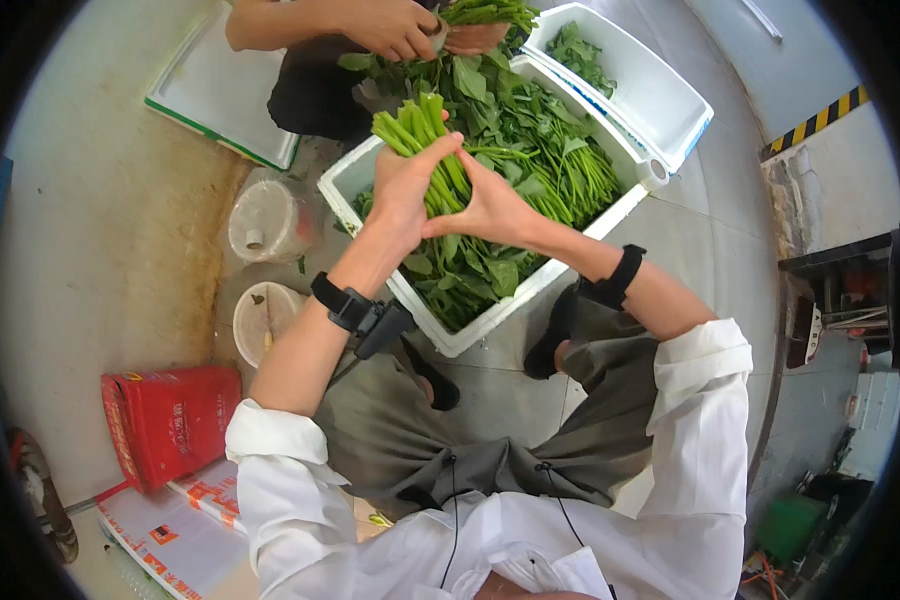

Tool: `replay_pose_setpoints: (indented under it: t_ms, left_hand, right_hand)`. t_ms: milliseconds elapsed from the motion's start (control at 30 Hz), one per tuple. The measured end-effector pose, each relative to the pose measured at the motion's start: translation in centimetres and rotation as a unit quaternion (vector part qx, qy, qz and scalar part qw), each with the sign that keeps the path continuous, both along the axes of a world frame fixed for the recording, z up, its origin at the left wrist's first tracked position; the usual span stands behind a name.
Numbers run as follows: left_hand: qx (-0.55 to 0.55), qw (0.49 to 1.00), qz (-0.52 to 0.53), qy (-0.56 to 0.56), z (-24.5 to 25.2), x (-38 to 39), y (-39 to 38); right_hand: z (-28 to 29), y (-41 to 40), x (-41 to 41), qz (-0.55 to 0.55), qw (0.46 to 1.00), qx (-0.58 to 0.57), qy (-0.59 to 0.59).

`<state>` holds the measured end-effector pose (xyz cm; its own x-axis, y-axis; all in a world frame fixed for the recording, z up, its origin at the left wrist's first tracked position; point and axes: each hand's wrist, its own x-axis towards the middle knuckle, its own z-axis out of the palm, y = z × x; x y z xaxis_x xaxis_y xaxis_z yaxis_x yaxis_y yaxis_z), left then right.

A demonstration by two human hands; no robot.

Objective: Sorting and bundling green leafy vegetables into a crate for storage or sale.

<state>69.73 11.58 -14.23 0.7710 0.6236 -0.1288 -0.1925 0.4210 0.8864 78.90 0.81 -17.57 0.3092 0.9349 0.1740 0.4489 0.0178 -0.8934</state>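
Observation:
Both my hands are wrapped around a bunch of leafy green vegetable stems (436,176), its cut ends pointing up and away from me. My left hand (403,187) grips the bunch from the left, and my right hand (493,201) closes on it from the right, the two sets of fingertips meeting. Below and behind the bunch, a white foam box (459,341) is filled with more leafy greens (562,180). The leaves of the held bunch hang down and merge with those in the box, so its lower end is hard to make out.
Across the box, another person's hand (394,28) holds greens and a tape roll (439,34). A second foam box (645,90) with some leaves stands behind. Plastic buckets (262,319) and a red bag (184,424) sit left. A white roll (652,174) rests on the box corner.

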Motion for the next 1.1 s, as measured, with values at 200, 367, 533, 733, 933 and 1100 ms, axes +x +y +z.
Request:
replay_pose_setpoints:
  t_ms: [200, 367, 533, 733, 933, 1100]
  left_hand:
    - [0.120, 0.992, -0.029, 0.005, 0.9, -0.9, 0.8]
    - [0.182, 0.983, 0.013, -0.024, 3.4, -5.0, 4.0]
    - [0.219, 0.971, 0.089, -0.043, 4.8, -7.0, 5.2]
    - [0.326, 0.925, 0.176, -0.082, 4.7, -6.7, 4.7]
    - [0.360, 0.906, 0.210, -0.068, 3.6, -5.9, 4.7]
    - [0.315, 0.938, 0.142, -0.037, 2.5, -4.5, 2.7]
  right_hand:
    - [-0.3, 1.1, -0.4, -0.030, 0.995, -0.052, -0.081]
    - [1.0, 0.2, -0.4, 0.049, 0.997, 0.025, -0.053]
    - [-5.4, -2.5, 10.3, -0.178, 0.981, -0.053, -0.057]
    - [-14.1, -6.1, 12.1, -0.015, 0.949, -0.248, -0.194]
    - [-14.4, -1.5, 2.6, 0.213, 0.891, -0.339, -0.216]
    - [-17.3, -1.2, -3.3, 0.124, 0.839, -0.406, -0.340]
